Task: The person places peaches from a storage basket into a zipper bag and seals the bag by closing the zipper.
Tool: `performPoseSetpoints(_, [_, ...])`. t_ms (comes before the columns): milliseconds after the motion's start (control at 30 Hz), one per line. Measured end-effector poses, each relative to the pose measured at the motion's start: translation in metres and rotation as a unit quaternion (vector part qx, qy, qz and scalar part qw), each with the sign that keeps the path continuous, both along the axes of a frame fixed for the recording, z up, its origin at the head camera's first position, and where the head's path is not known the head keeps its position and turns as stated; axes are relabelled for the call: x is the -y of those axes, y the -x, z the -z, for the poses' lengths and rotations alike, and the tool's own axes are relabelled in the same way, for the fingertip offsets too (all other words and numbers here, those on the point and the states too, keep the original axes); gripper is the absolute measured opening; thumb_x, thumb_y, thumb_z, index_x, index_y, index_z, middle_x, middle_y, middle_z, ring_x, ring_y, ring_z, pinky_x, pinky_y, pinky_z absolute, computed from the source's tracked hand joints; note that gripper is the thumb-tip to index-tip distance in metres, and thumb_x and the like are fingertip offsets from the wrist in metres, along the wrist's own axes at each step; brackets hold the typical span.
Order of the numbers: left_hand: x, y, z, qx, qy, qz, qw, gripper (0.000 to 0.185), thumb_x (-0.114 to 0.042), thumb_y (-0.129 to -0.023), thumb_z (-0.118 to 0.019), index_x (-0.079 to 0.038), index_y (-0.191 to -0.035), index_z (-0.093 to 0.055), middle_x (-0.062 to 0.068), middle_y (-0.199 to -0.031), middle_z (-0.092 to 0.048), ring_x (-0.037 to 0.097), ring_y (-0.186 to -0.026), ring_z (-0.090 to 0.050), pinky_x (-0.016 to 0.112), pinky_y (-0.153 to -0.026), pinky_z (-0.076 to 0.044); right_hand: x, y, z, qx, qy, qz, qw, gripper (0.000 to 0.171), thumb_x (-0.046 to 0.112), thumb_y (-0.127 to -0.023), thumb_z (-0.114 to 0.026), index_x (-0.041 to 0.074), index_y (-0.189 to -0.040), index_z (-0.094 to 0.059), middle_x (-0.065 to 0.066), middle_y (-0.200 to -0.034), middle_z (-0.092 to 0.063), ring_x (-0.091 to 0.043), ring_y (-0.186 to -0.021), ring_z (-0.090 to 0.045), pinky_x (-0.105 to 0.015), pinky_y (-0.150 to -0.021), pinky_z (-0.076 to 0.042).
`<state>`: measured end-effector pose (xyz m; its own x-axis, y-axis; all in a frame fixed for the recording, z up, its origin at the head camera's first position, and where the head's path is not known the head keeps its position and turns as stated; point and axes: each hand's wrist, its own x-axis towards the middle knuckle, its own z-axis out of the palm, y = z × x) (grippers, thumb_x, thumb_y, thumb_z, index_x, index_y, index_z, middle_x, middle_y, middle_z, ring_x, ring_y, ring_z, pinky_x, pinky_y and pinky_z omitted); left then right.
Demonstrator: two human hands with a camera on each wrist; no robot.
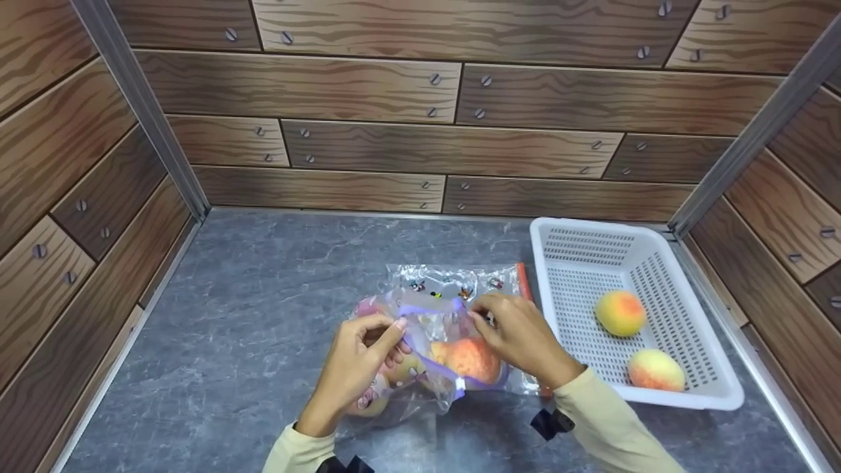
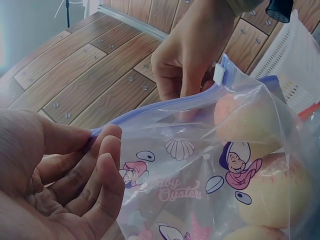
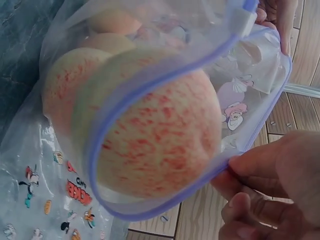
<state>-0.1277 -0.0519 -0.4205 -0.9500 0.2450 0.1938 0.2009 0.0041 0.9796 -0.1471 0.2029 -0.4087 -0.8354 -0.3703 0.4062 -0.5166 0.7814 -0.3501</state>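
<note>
Pinching the zip bag mouth, each hand, left and right, works over grey marbled counter between wood-plank walls.

Left hand and right hand raised side by side, fingers pinched, wrists bent inward.

Count record, past state:

- Hands: two, left hand, right hand.
- Zip bags: two. Purple-zip bag near centre; second printed bag lay flat beneath, farther back.
- Peaches inside purple-zip bag: at least three visible; exact total unclear.
- White baskets: one, right side.
- Peaches in basket: two, far one, near one.
</note>
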Motion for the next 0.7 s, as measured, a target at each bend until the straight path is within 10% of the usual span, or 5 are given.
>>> performPoseSetpoints(700, [0.025, -0.01, -0.031, -0.041, 0.016, -0.038, 0.9983, 0.026, -0.009, -0.101, -0.06, 0.001, -0.079, -0.066, 0.008, -0.064, -0.063, 0.016, -0.056, -0.059, 0.024, -0.052, -0.051, 0.031, 0.008, -0.041, -0.056, 0.048, -0.024, 0.997, 0.002, 0.001, -0.092, -0.066, 0.001, -0.09, -0.066, -0.007, -0.078, -0.07, -0.015, -0.061, -0.062, -0.029, -0.056, -0.053])
